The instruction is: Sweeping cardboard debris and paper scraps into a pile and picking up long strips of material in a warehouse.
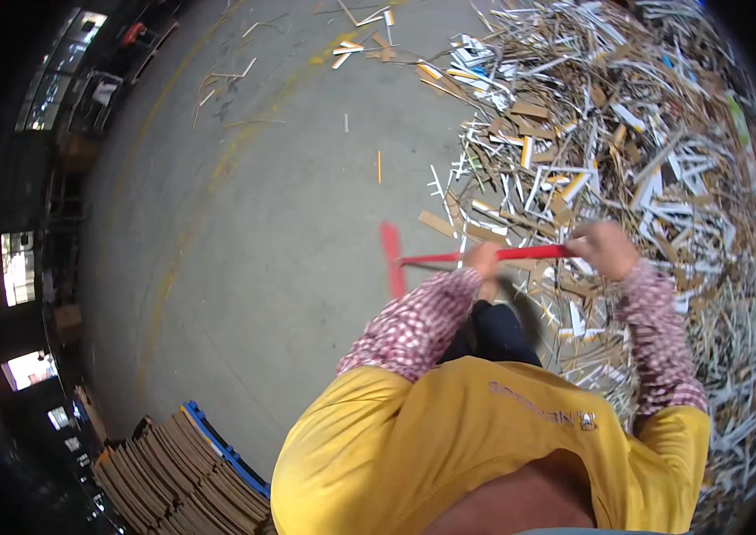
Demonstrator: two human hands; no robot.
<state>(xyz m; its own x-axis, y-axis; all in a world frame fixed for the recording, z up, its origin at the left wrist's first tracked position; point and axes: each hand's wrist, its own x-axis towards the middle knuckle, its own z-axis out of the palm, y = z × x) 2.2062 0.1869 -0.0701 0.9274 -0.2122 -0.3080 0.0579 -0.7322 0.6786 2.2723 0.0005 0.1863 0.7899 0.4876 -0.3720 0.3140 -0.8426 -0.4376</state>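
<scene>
Red-handled broom (476, 257) at frame centre, left hand (483, 260) and right hand (605, 250) each in a clenched grip on its shaft, judged mid-sweep; next stroke must reach scrap pile (627, 160) at right.

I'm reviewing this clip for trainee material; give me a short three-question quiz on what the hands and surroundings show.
1. True or false: both hands grip the red handle.
2. What lies under the right hand? A) a big heap of cardboard and white strip scraps B) a water bucket C) a metal cart
3. What stands stacked at lower left on the floor?

Key:
1. True; the left hand and the right hand hold it, its red head pointing left.
2. A, the scrap heap.
3. Flat cardboard sheets on a blue-edged base.
</scene>
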